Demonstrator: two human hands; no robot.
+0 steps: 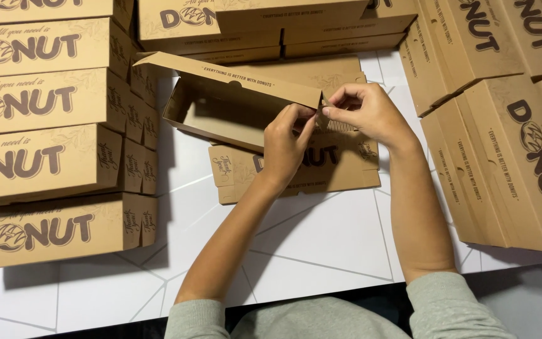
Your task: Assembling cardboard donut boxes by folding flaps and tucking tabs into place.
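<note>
A half-folded brown cardboard box (221, 103) stands open on the white table (321, 238), its long walls raised. My left hand (286, 147) pinches the box's right end, thumb and fingers closed on a cardboard flap. My right hand (371, 113) grips the same corner from the right side, fingertips meeting the left hand's. Under both hands lies a flat unfolded box blank (340, 172) with dark brown print.
Finished brown boxes are stacked in a tall pile on the left (45, 144), in a row along the back (271, 25) and in leaning stacks on the right (509, 144). Grey sleeves (446, 307) show at the bottom edge.
</note>
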